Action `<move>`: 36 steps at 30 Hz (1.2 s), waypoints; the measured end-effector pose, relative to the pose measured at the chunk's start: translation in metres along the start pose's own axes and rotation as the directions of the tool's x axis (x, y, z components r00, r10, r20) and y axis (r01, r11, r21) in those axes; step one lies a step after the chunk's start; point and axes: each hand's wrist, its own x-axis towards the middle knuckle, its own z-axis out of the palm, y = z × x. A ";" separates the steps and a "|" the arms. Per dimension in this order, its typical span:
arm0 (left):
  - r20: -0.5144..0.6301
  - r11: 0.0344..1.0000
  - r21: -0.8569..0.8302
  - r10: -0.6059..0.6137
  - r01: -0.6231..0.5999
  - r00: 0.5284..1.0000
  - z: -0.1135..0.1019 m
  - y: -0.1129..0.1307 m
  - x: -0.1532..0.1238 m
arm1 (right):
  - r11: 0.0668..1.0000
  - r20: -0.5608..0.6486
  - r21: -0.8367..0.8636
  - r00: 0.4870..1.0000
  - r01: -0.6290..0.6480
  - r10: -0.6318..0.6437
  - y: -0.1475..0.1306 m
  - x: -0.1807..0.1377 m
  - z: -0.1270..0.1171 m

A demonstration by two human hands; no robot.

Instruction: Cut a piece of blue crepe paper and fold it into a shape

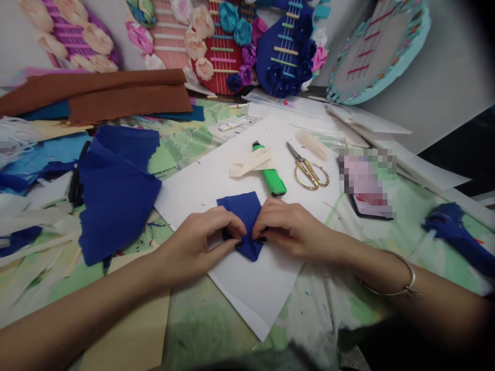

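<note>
Between my hands is a small piece of dark blue crepe paper [247,208], lying over a white sheet [266,299]. My left hand [209,234] pinches its left side between thumb and fingers. From the other side, my right hand [288,226] grips it, also with thumb and fingertips together. Just beyond my hands lies a green object with dark ends [274,181], crossed by a cream paper strip [253,162]. Gold-handled scissors [309,170] rest to its right with their blades pointing away, beside another cream piece [312,145].
A large blue crepe sheet [118,190], paper scraps [34,221] and folded brown crepe [127,95] lie at left. On the right are a phone [371,206] and a blue glue gun [456,229]. Decorated guitar shapes [284,51] stand along the back.
</note>
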 end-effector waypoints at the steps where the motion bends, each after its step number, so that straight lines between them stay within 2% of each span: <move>1: -0.010 1.000 0.009 0.003 -0.003 1.000 0.001 0.001 0.000 | 1.000 -0.003 -0.013 1.000 -0.019 0.019 -0.001 0.000 0.001; 9: -0.071 0.998 0.062 0.019 -0.014 0.997 0.005 0.002 0.000 | 0.991 -0.050 -0.046 0.991 -0.125 0.122 -0.005 0.001 0.007; 14: -0.071 0.997 0.083 0.007 -0.002 0.997 0.003 0.001 -0.001 | 0.990 -0.063 -0.053 0.990 -0.127 0.124 -0.005 0.000 0.009; 17: 0.001 0.997 0.035 0.066 -0.066 0.998 -0.004 0.001 -0.002 | 0.991 -0.058 -0.050 0.991 -0.122 0.119 -0.004 0.000 0.008; 20: 0.141 0.990 -0.044 0.136 -0.132 0.981 -0.013 0.001 -0.003 | 0.993 -0.055 -0.034 0.992 -0.116 0.114 -0.003 0.000 0.008; 22: 0.220 0.987 -0.070 0.154 -0.142 0.963 -0.018 0.000 -0.003 | 0.992 -0.049 -0.026 0.992 -0.121 0.120 -0.002 0.000 0.008; 24: 0.245 0.989 -0.051 0.144 -0.135 0.959 -0.020 0.001 -0.004 | 0.991 -0.046 -0.021 0.990 -0.135 0.134 -0.002 0.000 0.008; 27: 0.230 0.986 0.003 0.159 -0.164 0.960 -0.017 0.001 -0.006 | 0.987 -0.044 -0.011 0.986 -0.160 0.159 -0.002 -0.001 0.007; 33: 0.114 0.920 0.188 0.327 -0.344 0.938 -0.007 -0.005 -0.007 | 0.979 -0.039 0.052 0.979 -0.199 0.201 -0.001 -0.002 0.006; 36: 0.099 0.917 0.172 0.347 -0.359 0.933 -0.005 -0.007 -0.005 | 0.978 -0.050 0.081 0.980 -0.190 0.195 0.000 -0.002 0.006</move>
